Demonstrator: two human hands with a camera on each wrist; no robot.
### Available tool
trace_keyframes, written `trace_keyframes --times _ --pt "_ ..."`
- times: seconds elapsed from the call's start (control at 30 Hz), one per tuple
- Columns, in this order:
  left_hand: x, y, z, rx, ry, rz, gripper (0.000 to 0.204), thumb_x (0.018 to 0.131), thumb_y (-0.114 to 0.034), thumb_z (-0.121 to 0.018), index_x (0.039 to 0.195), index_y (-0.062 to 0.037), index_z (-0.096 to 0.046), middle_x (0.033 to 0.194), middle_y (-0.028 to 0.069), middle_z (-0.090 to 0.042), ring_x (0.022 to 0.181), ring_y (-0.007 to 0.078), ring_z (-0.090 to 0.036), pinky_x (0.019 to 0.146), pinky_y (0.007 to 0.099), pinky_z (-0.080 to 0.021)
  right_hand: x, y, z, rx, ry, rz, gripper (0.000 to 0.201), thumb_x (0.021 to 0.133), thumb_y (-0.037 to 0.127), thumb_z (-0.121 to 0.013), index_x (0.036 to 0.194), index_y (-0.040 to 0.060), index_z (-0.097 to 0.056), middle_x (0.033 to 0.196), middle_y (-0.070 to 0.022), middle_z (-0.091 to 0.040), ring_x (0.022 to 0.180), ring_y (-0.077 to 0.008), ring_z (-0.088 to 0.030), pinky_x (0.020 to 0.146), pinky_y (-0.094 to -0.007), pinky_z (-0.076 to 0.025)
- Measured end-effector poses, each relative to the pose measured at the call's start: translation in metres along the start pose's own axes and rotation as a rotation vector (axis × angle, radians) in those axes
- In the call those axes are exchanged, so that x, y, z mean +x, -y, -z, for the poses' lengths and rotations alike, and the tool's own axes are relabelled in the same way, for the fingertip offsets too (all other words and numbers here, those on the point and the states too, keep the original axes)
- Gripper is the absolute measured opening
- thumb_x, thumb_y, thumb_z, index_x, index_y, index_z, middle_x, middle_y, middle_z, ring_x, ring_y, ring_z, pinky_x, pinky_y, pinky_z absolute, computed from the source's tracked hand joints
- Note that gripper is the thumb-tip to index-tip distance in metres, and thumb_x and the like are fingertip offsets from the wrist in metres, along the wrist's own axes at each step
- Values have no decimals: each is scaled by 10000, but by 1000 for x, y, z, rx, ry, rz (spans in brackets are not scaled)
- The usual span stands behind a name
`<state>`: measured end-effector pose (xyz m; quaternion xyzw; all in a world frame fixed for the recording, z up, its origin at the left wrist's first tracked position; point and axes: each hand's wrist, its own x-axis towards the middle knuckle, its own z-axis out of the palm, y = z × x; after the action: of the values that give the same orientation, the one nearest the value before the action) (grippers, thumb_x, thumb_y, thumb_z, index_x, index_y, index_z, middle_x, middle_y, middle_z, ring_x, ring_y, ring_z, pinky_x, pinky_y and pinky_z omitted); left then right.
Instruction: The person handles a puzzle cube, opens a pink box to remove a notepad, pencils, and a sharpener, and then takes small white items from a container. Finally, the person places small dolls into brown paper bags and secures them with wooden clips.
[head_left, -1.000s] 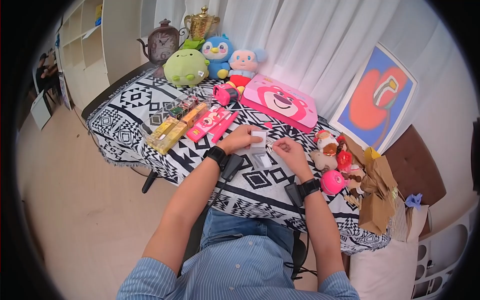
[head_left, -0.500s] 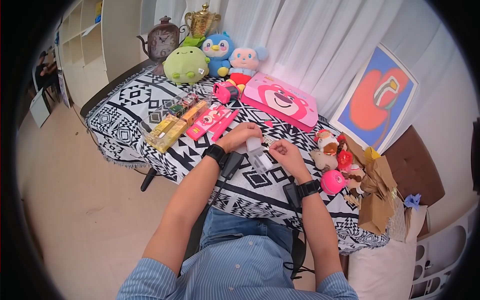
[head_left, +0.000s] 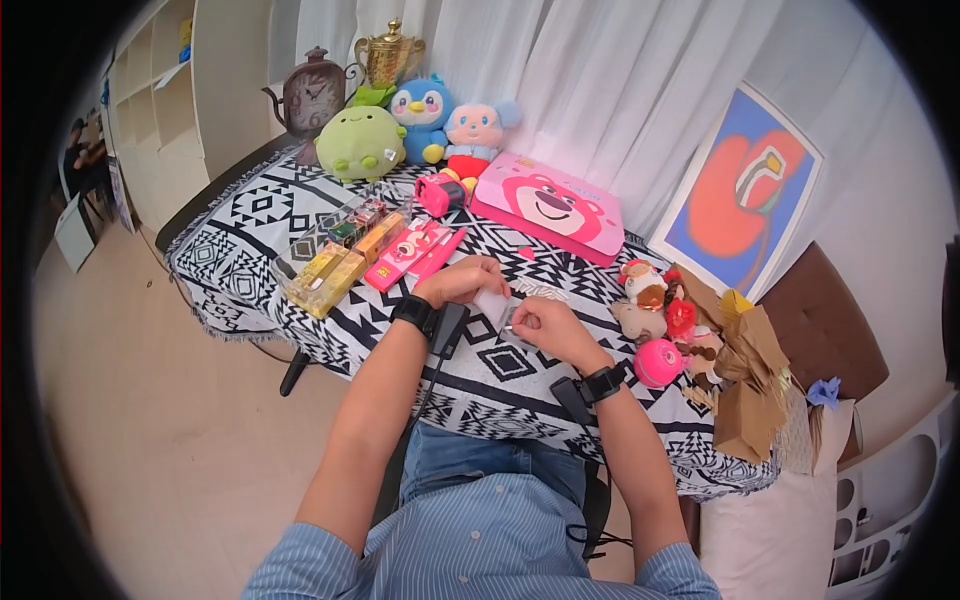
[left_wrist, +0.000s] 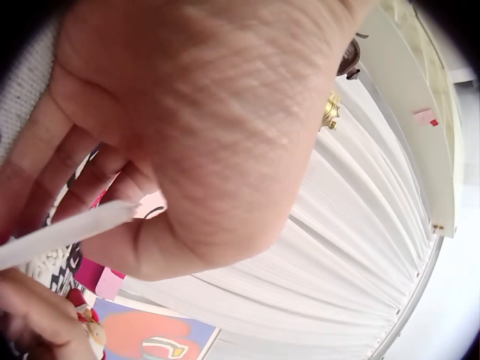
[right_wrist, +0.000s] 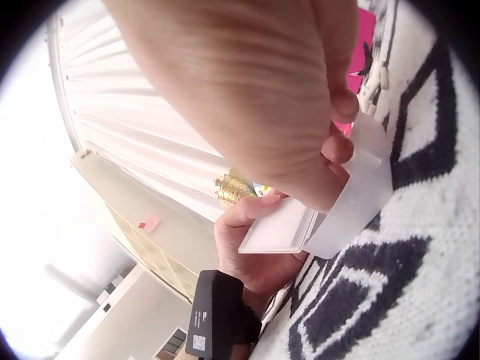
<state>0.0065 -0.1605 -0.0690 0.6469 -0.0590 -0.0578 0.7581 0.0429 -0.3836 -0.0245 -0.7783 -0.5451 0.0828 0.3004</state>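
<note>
A small translucent plastic box with its hinged lid raised sits low over the patterned cloth. My left hand grips it by the lid, thumb along one side. In the left wrist view, the lid shows edge-on as a white strip by that thumb. My right hand is at the box's other side, fingers bent and fingertips at its opening. I cannot tell whether those fingertips pinch anything. Small white stick-like pieces lie in a loose pile just beyond the hands.
Left of the hands are pink packages and a clear organizer. Behind stand plush toys, a pink bear box, a clock and a gold trophy. Small dolls, a pink ball and brown paper lie right.
The right hand has moved from beside the white pieces leftward and nearer to the box's opening. The left hand has tilted the box's lid. The head view has shifted slightly.
</note>
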Motion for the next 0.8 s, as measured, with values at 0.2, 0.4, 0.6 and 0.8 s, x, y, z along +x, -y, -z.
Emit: trace_keyframes --times 0.2,0.4,0.6,0.8 --pt "-8 -4 -13 385 -79 37 152 744 -77 -703 853 -35 -606 794 11 -634 725 81 -588 655 219 -469 -1 -1 -5 -52 -35 52 87 772 46 -666 843 5 -636 722 -99 -618 655 -201 -598 624 -298 -478" --pt "-9 -7 -19 419 20 -9 231 743 -135 -728 928 -18 -656 808 19 -644 732 91 -591 685 221 -463 -7 1 0 22 19 0 94 799 64 -668 876 9 -664 708 -81 -637 633 -154 -593 620 -264 -477" --pt "-9 -6 -18 413 80 -35 176 812 -127 -697 941 -25 -635 800 -19 -621 717 42 -563 645 193 -447 -9 -3 3 88 77 22 115 822 101 -665 903 21 -683 763 -80 -647 692 -170 -591 663 -276 -474" --pt "-11 -7 -20 405 57 -21 168 812 -133 -696 933 -31 -641 806 -20 -624 724 42 -562 647 192 -445 -13 -5 1 15 83 150 123 823 111 -652 897 17 -682 820 -99 -644 791 -210 -604 714 -312 -483"
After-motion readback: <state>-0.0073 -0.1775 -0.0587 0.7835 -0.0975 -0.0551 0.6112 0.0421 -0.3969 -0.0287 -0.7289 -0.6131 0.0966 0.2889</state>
